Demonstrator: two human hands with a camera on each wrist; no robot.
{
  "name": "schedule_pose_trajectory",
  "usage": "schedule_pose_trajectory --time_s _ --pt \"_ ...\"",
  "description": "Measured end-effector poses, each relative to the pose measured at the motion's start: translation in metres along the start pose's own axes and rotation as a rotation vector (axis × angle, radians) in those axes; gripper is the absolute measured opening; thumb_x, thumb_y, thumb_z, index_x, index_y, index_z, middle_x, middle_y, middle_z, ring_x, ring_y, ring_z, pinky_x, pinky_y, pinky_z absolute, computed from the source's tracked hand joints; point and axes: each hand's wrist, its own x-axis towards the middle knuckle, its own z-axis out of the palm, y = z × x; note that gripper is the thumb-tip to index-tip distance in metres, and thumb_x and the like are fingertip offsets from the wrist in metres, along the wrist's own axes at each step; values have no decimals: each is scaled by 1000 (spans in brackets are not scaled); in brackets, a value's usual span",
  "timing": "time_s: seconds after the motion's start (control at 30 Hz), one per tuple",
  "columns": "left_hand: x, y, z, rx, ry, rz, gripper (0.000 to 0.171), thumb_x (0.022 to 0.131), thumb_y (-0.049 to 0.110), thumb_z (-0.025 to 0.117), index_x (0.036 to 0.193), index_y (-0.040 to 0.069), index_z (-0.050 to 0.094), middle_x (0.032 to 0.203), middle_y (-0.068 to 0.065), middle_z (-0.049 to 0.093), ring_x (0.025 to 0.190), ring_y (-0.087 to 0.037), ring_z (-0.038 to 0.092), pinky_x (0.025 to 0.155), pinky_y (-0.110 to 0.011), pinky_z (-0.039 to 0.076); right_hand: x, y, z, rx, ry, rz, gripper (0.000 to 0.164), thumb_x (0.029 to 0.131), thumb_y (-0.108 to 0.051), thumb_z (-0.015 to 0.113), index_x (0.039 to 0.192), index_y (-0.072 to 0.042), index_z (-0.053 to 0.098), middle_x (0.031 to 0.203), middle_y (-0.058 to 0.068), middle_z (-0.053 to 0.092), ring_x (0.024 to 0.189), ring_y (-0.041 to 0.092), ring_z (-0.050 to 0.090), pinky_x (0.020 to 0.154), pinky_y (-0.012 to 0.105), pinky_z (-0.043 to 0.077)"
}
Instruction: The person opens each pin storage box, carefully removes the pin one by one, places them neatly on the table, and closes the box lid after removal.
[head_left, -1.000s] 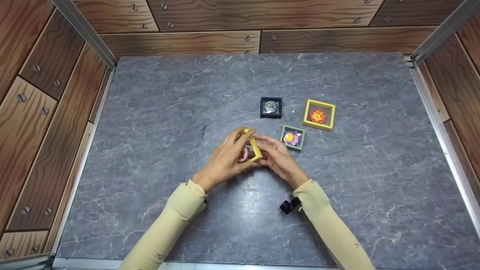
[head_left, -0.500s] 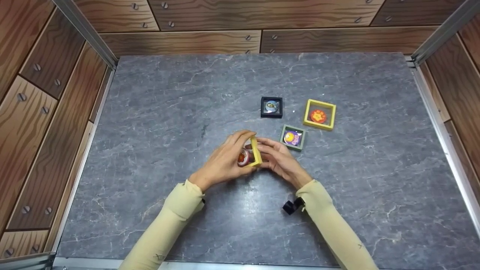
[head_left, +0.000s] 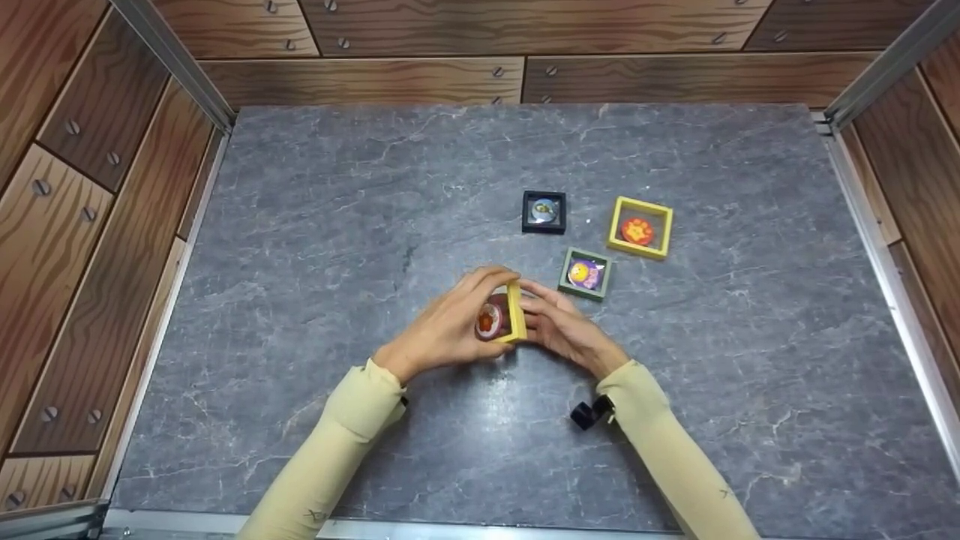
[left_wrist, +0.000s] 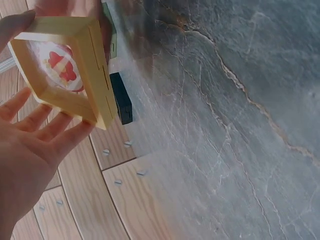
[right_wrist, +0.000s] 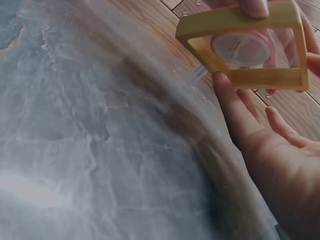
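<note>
**Frame on edge between two palms, left hand bearing most**

The left hand (head_left: 446, 326) spans the frame (head_left: 516, 315), thumb on one edge and fingertips on the opposite one, pinching it across. The frame is above the table (head_left: 300, 247), to the right of the left palm, tilted with its faces turned toward the palms. It looks roughly square, so no long axis stands out. Its disc (head_left: 489, 320) shows a red flower to the left wrist view, a pale back to the right. The right hand (head_left: 562, 330) lies just beyond, fingers fairly straight and slightly spread, one tip touching the edge; whether its thumb bears too, I cannot tell. The left hand seems to have the surer hold. The green frame (head_left: 583, 295) sits just beyond the right fingers.
</note>
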Motion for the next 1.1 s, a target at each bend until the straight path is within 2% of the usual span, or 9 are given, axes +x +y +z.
schedule_pose_trajectory --time_s 0.2,0.47,0.73,0.9,1.1 --pt "-1 3 -1 -34 -30 22 95 71 35 84 151 27 32 152 6 37 137 -13 42 111 -36 46 -2 5 -1 -6 -86 9 86 92 -25 61 158 -10 7 145 12 47 124 28 57 105 47 50" --pt "-4 5 2 -85 -31 50 104 72 39 84 155 28 22 149 3 41 131 -13 47 107 -34 49 -2 8 -2 -11 -181 1 81 90 -22 58 156 -7 15 142 13 50 126 27 56 106 45 50" --pt "-6 6 4 -102 -31 62 105 70 34 86 153 30 24 145 7 43 126 -12 50 105 -31 49 -4 9 -1 -30 -187 -12 79 88 -20 57 155 -8 18 140 11 52 126 27 56 108 47 48" --pt "-6 7 3 -117 -38 73 105 69 33 86 154 29 24 145 4 44 124 -14 52 103 -33 51 -4 8 1 -35 -180 -18 79 85 -19 59 154 -10 22 136 10 54 122 25 58 105 46 50" --pt "-5 8 3 -111 -22 108 104 67 30 87 152 24 28 144 2 46 126 -10 49 109 -34 48 -4 8 2 -41 -173 -46 82 83 -15 58 153 -6 17 132 9 56 118 23 60 103 42 52"
